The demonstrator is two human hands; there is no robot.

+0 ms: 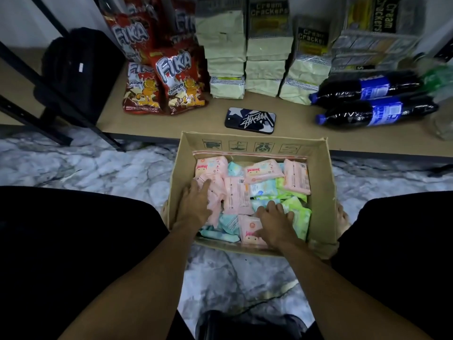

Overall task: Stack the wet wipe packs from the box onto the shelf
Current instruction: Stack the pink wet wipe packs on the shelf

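An open cardboard box (321,192) sits on the floor between my knees, filled with several pink, blue and green wet wipe packs. My left hand (195,204) lies inside at the box's left side, fingers stretched over a pink pack (215,192). Lower in the box, my right hand (274,222) rests with its fingers curled over a green pack (300,217), thumb touching another pink pack (250,229). Whether either hand actually grips a pack is unclear. The low wooden shelf (171,123) runs just behind the box.
On the shelf stand red Fika snack bags (176,79), stacks of cream cracker packs (264,57), two lying cola bottles (372,101) and a phone (250,120) near the front edge. A black bag (73,67) sits at the left behind the shelf's black frame posts.
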